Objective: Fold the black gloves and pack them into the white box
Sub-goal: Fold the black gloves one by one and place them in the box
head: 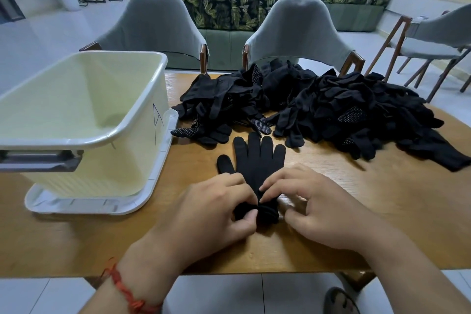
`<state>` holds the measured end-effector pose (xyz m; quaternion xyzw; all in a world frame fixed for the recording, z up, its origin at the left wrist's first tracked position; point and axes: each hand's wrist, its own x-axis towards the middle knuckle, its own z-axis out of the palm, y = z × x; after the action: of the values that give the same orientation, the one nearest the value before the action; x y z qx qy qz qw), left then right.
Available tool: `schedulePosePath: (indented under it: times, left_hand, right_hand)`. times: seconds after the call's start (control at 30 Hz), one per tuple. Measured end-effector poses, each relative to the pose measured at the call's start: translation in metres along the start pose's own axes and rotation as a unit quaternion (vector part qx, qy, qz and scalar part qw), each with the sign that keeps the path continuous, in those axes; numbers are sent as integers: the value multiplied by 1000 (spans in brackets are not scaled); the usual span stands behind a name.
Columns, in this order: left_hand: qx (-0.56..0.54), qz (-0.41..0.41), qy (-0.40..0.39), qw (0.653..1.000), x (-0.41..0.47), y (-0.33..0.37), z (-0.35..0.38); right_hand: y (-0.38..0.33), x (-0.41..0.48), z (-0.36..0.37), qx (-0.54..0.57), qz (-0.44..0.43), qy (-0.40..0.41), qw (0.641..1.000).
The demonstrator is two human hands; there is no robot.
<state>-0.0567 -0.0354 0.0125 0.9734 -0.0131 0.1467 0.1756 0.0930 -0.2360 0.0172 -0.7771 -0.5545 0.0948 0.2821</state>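
Fingers of the left hand [214, 209] and right hand [321, 208] pinch the rolled cuff of a flat black knit glove [254, 160] on the wooden table [382, 211].

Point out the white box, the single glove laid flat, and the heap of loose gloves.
white box [84, 141]: head view, on its near rim.
single glove [257, 160]: head view, on the palm, just below the fingers.
heap of gloves [344, 112]: head view, on the middle of the right mound.
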Motion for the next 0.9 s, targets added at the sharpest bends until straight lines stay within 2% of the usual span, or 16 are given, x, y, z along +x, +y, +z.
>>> schedulePosePath:
  times: [0.13,0.2,0.27,0.33,0.4,0.47,0.67,0.9]
  left_hand:
    - [-24,3,1,1000,-1,1,-6]
    - [-54,-23,61,996,4,-3,-5]
    - [-22,-77,127,989,11,-11,3]
    - [16,-132,142,981,16,-17,11]
    - [35,-152,116,981,18,-19,17]
    - [55,-150,79,984,19,-18,19]
    - [53,-171,-4,984,23,-17,21]
    - [42,-193,-67,978,27,-15,17]
  right_hand:
    - [0,-2,-1,-8,-12,-14,1000]
    - [1,0,1,-11,-6,-3,1000]
    - [1,3,6,-3,4,43,999]
    - [1,7,14,-10,30,131,991]
    - [4,12,22,-63,93,169,979]
    - [7,14,27,-133,137,144,971]
    - [3,14,26,-187,164,94,964]
    - [-3,15,24,-200,187,55,960]
